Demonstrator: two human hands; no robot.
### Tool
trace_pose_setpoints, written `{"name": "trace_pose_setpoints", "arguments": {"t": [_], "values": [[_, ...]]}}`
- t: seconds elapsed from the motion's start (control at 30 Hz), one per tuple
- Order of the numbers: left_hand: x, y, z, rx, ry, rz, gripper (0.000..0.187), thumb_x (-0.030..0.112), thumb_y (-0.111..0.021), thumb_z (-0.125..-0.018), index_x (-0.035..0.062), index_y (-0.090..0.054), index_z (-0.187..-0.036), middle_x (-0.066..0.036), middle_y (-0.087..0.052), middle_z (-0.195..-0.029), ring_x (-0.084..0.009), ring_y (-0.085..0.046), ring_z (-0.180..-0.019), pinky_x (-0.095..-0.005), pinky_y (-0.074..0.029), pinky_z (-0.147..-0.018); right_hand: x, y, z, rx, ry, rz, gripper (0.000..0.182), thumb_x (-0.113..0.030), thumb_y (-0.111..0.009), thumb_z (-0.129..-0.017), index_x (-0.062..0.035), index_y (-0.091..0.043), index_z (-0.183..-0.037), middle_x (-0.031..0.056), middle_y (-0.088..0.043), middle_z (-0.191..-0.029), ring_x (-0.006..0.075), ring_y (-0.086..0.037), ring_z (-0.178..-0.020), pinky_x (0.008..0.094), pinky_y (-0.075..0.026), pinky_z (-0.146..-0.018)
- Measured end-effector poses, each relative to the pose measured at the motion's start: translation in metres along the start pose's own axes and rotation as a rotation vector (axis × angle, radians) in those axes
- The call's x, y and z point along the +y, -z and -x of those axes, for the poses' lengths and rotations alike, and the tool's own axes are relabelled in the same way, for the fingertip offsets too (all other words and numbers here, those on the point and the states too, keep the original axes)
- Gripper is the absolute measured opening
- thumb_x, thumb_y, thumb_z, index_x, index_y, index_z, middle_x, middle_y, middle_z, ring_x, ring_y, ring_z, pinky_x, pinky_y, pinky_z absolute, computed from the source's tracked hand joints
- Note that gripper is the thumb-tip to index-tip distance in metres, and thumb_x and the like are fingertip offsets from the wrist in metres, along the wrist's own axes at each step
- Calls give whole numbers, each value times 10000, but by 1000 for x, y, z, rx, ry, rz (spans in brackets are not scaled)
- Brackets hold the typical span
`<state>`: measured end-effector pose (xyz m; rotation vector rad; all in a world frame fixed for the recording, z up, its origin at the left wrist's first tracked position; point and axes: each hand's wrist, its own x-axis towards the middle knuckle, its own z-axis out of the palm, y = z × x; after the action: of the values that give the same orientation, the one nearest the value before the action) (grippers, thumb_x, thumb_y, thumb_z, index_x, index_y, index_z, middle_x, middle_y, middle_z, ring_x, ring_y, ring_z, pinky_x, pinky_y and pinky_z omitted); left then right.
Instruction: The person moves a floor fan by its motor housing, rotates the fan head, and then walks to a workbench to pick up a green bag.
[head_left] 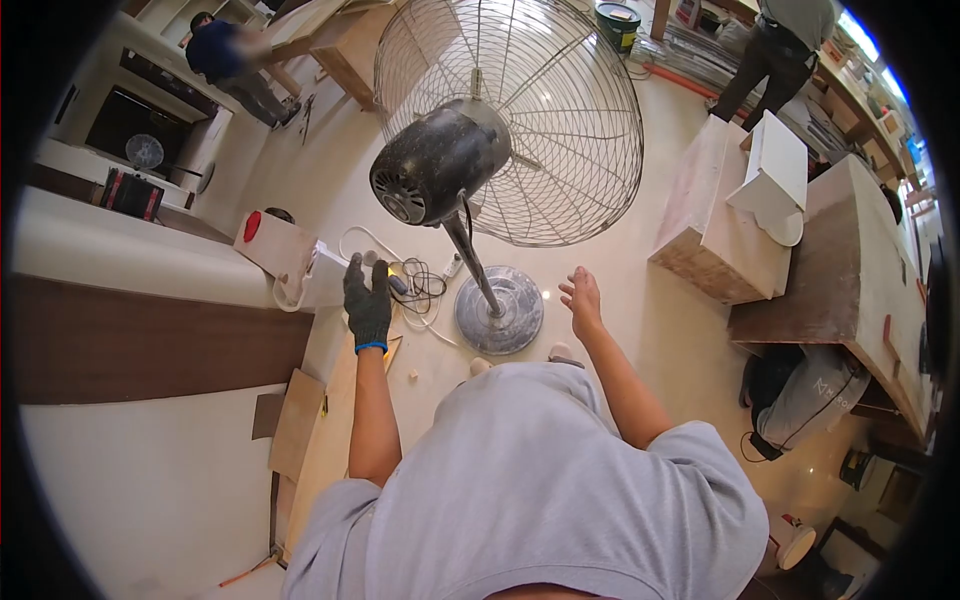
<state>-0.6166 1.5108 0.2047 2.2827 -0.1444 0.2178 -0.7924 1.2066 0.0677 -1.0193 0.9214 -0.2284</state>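
Note:
My left hand [369,303] wears a dark glove with a blue cuff and is raised with its fingers apart, holding nothing. It is left of the fan's base, near a white box-like piece [326,277] and a tangle of black cable [424,284]. My right hand [582,299] is bare and empty, its fingers extended and loosely spread, to the right of the round base [499,312]. Between and beyond my hands stands a large pedestal fan with a black motor [440,160] and a wire cage [560,120]. Neither hand touches the fan.
Wooden boxes [700,225] and a large panelled piece [815,270] stand at the right, with a crouching person [820,395] partly beneath it. Two other people stand farther off, at the upper left [225,60] and upper right [775,65]. Boards [325,430] lie at the lower left.

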Motion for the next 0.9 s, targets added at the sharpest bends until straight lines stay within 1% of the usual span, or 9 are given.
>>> {"name": "trace_pose_setpoints", "arguments": {"t": [0.07,0.1,0.2,0.23,0.33,0.37,0.47,0.8,0.9], "values": [[6,1,2,-120,68,115,572,329,-679,-898,-35,-525,-1311,-180,-574,-1278,-242,-567,-1136,-327,-448,-966,2,1,0,-13,-7,-4,554,-474,-441,-999,-71,-390,-1376,118,-528,-1251,211,-584,-1033,348,-470,-825],[8,-4,2,-87,35,65,503,256,-693,-889,-38,-558,-1273,-139,-630,-1184,-178,-593,-1023,-297,-472,-908,2,2,-1,-23,-11,-4,551,-474,-438,-1000,-71,-396,-1374,113,-538,-1234,203,-583,-1026,342,-469,-820],[13,-9,1,-249,81,194,465,220,-685,-887,-42,-574,-1255,-128,-659,-1101,-164,-605,-961,-289,-481,-884,-1,1,1,-65,-17,-1,547,-474,-426,-1005,-63,-418,-1366,104,-563,-1196,185,-583,-1014,328,-468,-817],[22,-13,4,-224,71,219,448,195,-686,-880,-51,-584,-1240,-116,-675,-1038,-145,-616,-912,-274,-492,-861,-3,0,3,-81,-17,1,546,-473,-422,-1007,-59,-427,-1362,102,-571,-1185,179,-583,-1012,324,-468,-817],[-5,-36,-7,-311,109,410,447,189,-687,-882,-59,-581,-1239,-101,-666,-1057,-135,-617,-917,-261,-500,-844,-5,-3,6,-120,-24,-4,547,-476,-404,-1011,-45,-463,-1342,100,-587,-1166,169,-591,-992,314,-469,-816],[15,-34,-3,-345,192,528,435,172,-689,-882,-57,-581,-1236,-99,-658,-1080,-147,-625,-924,-264,-512,-832,-5,-3,6,-131,-27,-5,543,-477,-400,-1012,-45,-475,-1334,98,-596,-1153,167,-595,-984,312,-470,-814],[34,-42,-4,-368,312,718,429,153,-694,-878,-46,-578,-1239,-102,-648,-1092,-154,-629,-916,-273,-524,-813,-3,-2,4,-162,-34,-4,536,-478,-390,-1015,-47,-507,-1311,90,-621,-1116,163,-605,-963,309,-473,-808],[41,-58,-9,-421,309,827,331,135,-672,-892,15,-609,-1194,-22,-640,-950,-117,-617,-819,-257,-532,-757,-2,8,7,-181,-62,3,535,-484,-389,-1015,-42,-539,-1278,87,-641,-1092,168,-616,-952,314,-477,-811],[29,-62,-11,-426,362,786,381,143,-660,-893,5,-584,-1240,-74,-661,-1013,-189,-657,-879,-323,-549,-828,-3,11,7,-175,-74,9,533,-482,-391,-1015,-41,-543,-1272,89,-642,-1087,171,-616,-953,318,-475,-816]]}}
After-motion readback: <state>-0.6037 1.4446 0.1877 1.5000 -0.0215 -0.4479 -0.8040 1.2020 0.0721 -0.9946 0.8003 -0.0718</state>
